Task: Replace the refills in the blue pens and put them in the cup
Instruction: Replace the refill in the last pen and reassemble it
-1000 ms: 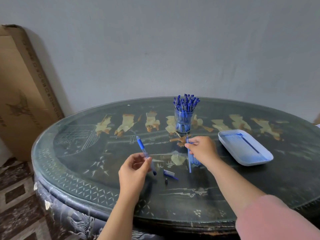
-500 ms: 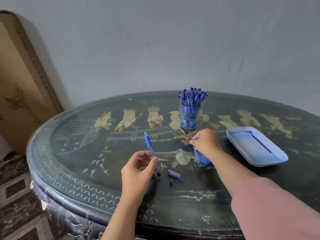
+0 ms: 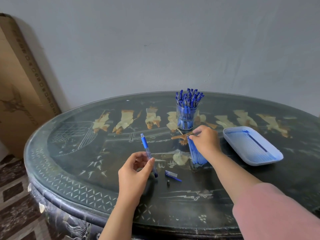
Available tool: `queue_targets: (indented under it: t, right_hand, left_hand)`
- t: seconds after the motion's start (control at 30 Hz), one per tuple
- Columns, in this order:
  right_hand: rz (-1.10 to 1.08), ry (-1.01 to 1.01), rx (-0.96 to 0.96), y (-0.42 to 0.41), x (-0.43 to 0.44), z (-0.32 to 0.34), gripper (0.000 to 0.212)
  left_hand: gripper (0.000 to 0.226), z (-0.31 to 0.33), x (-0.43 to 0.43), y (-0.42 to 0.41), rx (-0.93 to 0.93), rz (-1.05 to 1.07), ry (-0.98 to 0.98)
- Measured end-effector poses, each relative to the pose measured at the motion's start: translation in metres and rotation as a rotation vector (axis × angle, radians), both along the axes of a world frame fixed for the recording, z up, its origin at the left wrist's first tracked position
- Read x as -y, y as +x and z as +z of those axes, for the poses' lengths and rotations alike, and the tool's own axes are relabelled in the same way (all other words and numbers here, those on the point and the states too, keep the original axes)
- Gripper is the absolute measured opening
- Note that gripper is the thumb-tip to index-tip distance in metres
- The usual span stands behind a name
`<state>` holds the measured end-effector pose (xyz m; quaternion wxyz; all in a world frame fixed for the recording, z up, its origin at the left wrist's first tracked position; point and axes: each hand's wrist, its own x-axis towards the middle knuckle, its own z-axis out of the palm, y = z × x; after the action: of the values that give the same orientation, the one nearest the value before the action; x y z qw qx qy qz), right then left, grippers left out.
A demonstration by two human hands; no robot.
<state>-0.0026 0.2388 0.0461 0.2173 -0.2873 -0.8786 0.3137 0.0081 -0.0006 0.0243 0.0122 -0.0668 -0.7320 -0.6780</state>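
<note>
Centre: left hand (image 3: 135,172) pinched clear, blue-gripped plastic pen barrel (image 3: 147,151), tilted | right of centre: right hand (image 3: 206,141) pinched bundle of thin blue refills (image 3: 196,154) on dark oval glass-topped table (image 3: 69,163) | above: clear cup (image 3: 186,118) packed with blue pens | right: pale blue rectangular plastic tray (image 3: 263,161) | below centre: loose blue pen cap (image 3: 172,174), small black tip (image 3: 168,182)

A home room – ornate painted table (image 3: 72,146), patterned floor (image 3: 12,196).

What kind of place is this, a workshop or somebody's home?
Probably a room in a home, not a workshop: an ornate glass-topped table with inlaid figures, a plain painted wall, and a flat cardboard box leaning against it.
</note>
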Motion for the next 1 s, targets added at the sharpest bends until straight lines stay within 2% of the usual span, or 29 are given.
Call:
queue_targets:
  t: [0.1,0.17,0.27,0.37,0.47,0.57,0.8,0.9,1.0]
  right_hand:
    - [-0.095,0.077,-0.088,0.028,-0.027,0.009,0.009]
    - [-0.219,0.180,-0.040,0.050,-0.056,0.010,0.014]
    - [-0.410,0.356,0.257,0.081,-0.096,0.009,0.024]
    - [-0.418,0.420,0.541,0.098,-0.113,0.007,0.028]
    - [-0.377,0.483,0.674,0.102,-0.117,0.005,0.025]
    - [-0.364,0.492,0.696,0.098,-0.120,0.004,0.026]
    - [-0.395,0.473,0.633,0.091,-0.119,0.008,0.025]
    - [-0.374,0.399,0.362,0.082,-0.108,0.018,0.032]
    - [-0.179,0.213,0.025,0.070,-0.072,0.034,0.022]
  left_hand:
    - [0.014,0.000,0.001,0.001,0.000,-0.018,-0.005]
    - [0.014,0.001,0.000,0.002,-0.011,-0.033,-0.009]
    - [0.014,0.004,-0.001,0.005,-0.022,-0.038,-0.014]
    - [0.015,0.005,-0.002,0.007,-0.028,-0.033,-0.014]
    - [0.015,0.005,-0.003,0.007,-0.023,-0.029,-0.007]
    - [0.018,0.005,-0.003,0.007,-0.033,-0.020,-0.016]
    - [0.019,0.004,-0.003,0.007,-0.041,-0.030,-0.002]
    - [0.018,0.005,-0.002,0.007,-0.034,-0.035,0.021]
    - [0.019,0.004,-0.002,0.007,-0.033,-0.041,0.032]
